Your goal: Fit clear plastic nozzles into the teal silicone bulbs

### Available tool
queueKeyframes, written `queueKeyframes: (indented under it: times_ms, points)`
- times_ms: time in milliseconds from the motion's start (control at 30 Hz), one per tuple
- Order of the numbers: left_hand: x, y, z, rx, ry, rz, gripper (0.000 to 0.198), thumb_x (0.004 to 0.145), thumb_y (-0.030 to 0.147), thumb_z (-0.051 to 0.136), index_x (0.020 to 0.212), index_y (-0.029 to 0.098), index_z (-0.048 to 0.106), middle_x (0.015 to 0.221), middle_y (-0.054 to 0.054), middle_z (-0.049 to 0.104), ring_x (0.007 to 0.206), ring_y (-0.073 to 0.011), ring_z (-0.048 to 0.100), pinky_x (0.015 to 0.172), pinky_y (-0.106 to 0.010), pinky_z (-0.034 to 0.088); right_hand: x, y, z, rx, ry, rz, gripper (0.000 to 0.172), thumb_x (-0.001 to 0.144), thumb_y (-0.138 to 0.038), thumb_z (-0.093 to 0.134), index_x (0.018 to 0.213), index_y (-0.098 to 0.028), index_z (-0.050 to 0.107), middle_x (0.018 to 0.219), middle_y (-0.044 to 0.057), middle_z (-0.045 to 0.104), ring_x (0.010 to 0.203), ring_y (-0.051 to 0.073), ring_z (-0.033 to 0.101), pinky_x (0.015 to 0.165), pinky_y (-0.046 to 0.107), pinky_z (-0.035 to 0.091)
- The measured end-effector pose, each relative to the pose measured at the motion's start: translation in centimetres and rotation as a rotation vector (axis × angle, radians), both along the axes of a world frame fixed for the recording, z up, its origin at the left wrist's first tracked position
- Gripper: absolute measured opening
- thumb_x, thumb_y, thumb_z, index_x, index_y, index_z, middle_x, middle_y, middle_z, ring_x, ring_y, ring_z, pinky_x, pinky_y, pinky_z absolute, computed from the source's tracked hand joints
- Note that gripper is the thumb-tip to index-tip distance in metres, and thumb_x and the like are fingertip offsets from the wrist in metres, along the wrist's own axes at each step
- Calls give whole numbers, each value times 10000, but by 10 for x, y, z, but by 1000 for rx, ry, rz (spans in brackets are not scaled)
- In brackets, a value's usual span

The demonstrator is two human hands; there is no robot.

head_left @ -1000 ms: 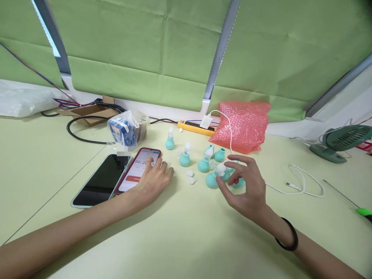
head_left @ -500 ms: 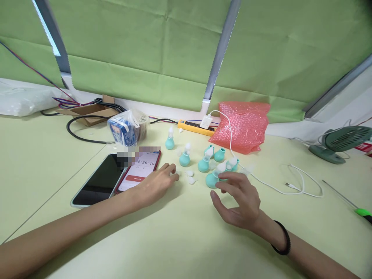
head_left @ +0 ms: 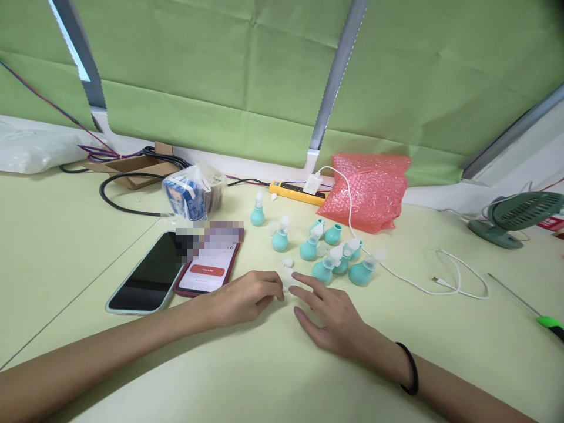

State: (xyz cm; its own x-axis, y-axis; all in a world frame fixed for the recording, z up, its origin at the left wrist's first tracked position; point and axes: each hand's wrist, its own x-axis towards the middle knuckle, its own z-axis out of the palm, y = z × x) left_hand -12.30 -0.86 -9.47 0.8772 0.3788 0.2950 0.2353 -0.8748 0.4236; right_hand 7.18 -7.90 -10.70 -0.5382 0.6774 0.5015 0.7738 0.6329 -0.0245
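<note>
My left hand (head_left: 253,298) rests low over the table, its fingers curled and pressed together; what they hold, if anything, is hidden. My right hand (head_left: 332,317) faces it with fingers stretched and apart. Between the fingertips lies a small translucent white piece (head_left: 288,280); I cannot tell which hand touches it. Just behind is another small white piece (head_left: 288,262). Several teal squeeze bulbs with white tips stand beyond, including a nearer bulb (head_left: 322,272), a right-hand bulb (head_left: 361,272) and a far-left bulb (head_left: 258,215). One teal bulb (head_left: 333,234) has an uncovered neck.
Two phones, one dark (head_left: 147,276) and one lit (head_left: 209,267), lie beside my left forearm. Behind are a bagged blue package (head_left: 185,197), a yellow power strip (head_left: 295,192) and pink bubble wrap (head_left: 370,191). A white cable (head_left: 423,288), screwdriver (head_left: 550,323) and green fan (head_left: 526,211) sit right.
My right hand has moved left, away from the teal bulbs, uncovering the right-hand one. My left hand has shifted right and slightly nearer me, so the two hands are now close together.
</note>
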Motion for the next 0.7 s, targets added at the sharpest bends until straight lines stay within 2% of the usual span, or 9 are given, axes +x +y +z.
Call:
queueKeyframes:
  times_ms: [67, 133, 233, 300, 533, 700]
  points:
    - [-1, -1, 7, 35, 7, 23, 219, 747, 38, 402, 848, 119, 579, 852, -63, 562, 760, -128, 559, 676, -204, 435, -3, 0, -2, -76, -68, -6, 362, 790, -226, 438, 1145, -167, 404, 1201, 140, 452, 871, 199, 560, 586, 287, 477]
    - [-4, 0, 16, 143, 95, 129, 197, 745, 87, 421, 858, 117, 580, 825, -74, 557, 720, -156, 553, 611, -240, 444, -4, 0, -3, -129, -113, 0, 341, 799, -237, 423, 1133, -166, 426, 1201, 141, 453, 889, 213, 555, 620, 312, 481]
    - [-9, 2, 25, 313, 346, 265, 142, 717, 177, 475, 776, 119, 591, 715, -80, 553, 680, -222, 539, 530, -298, 432, -3, 2, -4, -176, -79, -3, 248, 815, -173, 390, 1043, -173, 487, 1070, 109, 543, 857, 190, 566, 629, 294, 478]
    - [-12, 3, 27, 341, 459, 270, 131, 707, 215, 489, 702, 127, 586, 651, -73, 552, 670, -239, 539, 521, -308, 427, -3, 4, -5, -194, -27, 0, 239, 815, -129, 373, 1016, -172, 496, 982, 87, 578, 844, 175, 568, 635, 279, 474]
    - [-8, -3, 17, 240, 496, 252, 185, 745, 134, 409, 653, 144, 569, 620, -49, 573, 600, -187, 561, 509, -257, 407, -4, 4, -10, -195, 81, 59, 237, 802, -128, 413, 1019, -178, 493, 953, 72, 586, 841, 168, 555, 669, 277, 460]
    - [-3, -8, 11, 332, 471, 359, 154, 762, 154, 405, 712, 124, 548, 653, -82, 568, 580, -219, 559, 471, -289, 418, -5, 3, -12, -216, 141, 94, 231, 794, -100, 407, 998, -178, 483, 917, 59, 597, 825, 160, 551, 662, 269, 448]
